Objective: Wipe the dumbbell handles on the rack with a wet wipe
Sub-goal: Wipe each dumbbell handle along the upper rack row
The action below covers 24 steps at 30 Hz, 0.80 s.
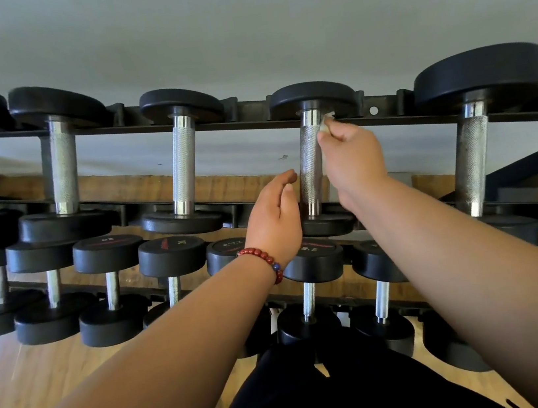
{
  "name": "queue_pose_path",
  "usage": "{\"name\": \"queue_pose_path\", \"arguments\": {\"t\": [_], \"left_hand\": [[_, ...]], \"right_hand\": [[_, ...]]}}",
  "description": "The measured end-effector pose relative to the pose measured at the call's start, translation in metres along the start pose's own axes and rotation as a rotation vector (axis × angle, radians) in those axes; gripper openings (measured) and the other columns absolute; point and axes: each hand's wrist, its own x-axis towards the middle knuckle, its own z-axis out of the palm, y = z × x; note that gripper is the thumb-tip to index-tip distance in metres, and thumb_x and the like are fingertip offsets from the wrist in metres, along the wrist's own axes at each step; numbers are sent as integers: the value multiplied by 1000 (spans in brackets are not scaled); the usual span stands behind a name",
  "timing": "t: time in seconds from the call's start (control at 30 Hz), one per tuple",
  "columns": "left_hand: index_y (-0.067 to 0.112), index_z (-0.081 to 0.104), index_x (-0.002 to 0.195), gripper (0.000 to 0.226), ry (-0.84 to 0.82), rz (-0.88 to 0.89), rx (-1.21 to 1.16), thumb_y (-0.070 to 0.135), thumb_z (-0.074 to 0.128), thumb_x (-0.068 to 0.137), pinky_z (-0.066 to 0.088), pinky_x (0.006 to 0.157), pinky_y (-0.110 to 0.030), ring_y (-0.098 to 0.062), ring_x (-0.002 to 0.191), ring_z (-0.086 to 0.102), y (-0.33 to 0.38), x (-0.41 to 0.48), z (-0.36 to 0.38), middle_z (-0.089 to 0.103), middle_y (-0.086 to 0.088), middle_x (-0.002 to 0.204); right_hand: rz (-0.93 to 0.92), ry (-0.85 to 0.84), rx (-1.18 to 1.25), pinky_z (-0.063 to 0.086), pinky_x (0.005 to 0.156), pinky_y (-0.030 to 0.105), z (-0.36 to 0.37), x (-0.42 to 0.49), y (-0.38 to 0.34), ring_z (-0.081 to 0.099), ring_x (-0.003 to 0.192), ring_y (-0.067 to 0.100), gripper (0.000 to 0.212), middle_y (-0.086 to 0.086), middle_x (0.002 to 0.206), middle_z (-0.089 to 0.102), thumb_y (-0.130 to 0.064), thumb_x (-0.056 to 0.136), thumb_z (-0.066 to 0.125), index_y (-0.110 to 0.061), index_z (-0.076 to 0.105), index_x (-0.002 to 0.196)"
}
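Grey wall behind the rack (254, 110). Pinches a wet wipe (327, 121) in the right hand (352, 154) against the far end of an upper-rail handle (311, 163); holds the left hand (275, 218) open beside it. Seemingly midway, with neighbouring handles to do.

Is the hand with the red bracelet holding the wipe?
No, that left hand is empty; the right hand pinches the wet wipe at the handle.

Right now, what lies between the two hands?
In the head view, a knurled dumbbell handle stands between the left hand and the right hand, which pinches the wipe at its upper end.
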Motion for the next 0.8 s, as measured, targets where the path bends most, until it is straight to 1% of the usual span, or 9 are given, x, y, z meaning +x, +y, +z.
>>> {"name": "queue_pose_path", "arguments": {"t": [0.07,0.17,0.23,0.33,0.43,0.57,0.63,0.7,0.8], "left_hand": [[22,48,139,39,3,-7,-14,24,30,105,32,101,-17,-3,125,45,0,0,1,53,5,138],[21,49,138,38,11,-2,-15,22,31,104,32,102,-17,-3,125,46,0,0,1,53,5,138],[21,49,138,39,12,-4,-13,22,30,104,32,102,-17,-2,125,45,-1,1,1,53,6,138],[22,48,139,39,16,-3,-4,22,30,104,31,101,-16,-1,124,45,-2,1,2,53,7,138],[22,48,138,38,25,-7,-15,22,30,104,32,101,-16,-2,125,46,-3,1,3,53,7,137],[21,49,138,38,39,-1,-13,22,30,104,32,101,-15,-2,124,46,-3,2,3,54,7,136],[21,49,138,38,43,-1,-6,22,30,105,31,101,-15,-1,124,46,-3,1,3,53,8,136],[22,49,138,38,44,0,-5,22,30,105,31,100,-13,-1,124,45,-3,1,4,53,8,136],[22,49,138,39,43,4,2,22,30,105,29,95,-7,1,123,45,-5,2,4,53,9,136]], "right_hand": [[-9,-3,7,34,55,-5,-1,-3,6,47,82,-7,35,-15,108,57,-19,102,47,-18,55,136],[-30,-26,-28,36,59,-3,-4,-18,18,46,94,-5,38,-8,131,57,-22,102,47,-22,50,140],[-31,17,-8,35,59,-5,-1,-11,13,46,95,-5,37,-9,129,57,-21,102,48,-20,52,139],[22,71,74,35,64,1,3,7,-2,54,104,1,34,-9,122,60,-19,101,50,-16,57,134],[-11,47,36,37,58,-1,1,-3,5,50,82,-7,35,-13,114,57,-21,102,48,-18,55,136],[-54,18,-15,36,59,-5,-3,-11,18,44,98,-4,38,-4,135,57,-22,102,48,-20,51,139],[-49,36,13,36,63,-4,-1,-1,10,46,101,-3,37,-4,133,58,-20,102,49,-17,53,138],[-51,45,26,37,70,1,1,6,6,52,110,1,36,-3,130,60,-21,101,49,-16,54,137],[-124,-4,-97,35,65,-6,-4,-5,16,49,104,-2,38,-2,132,59,-24,102,47,-17,51,139]]}}
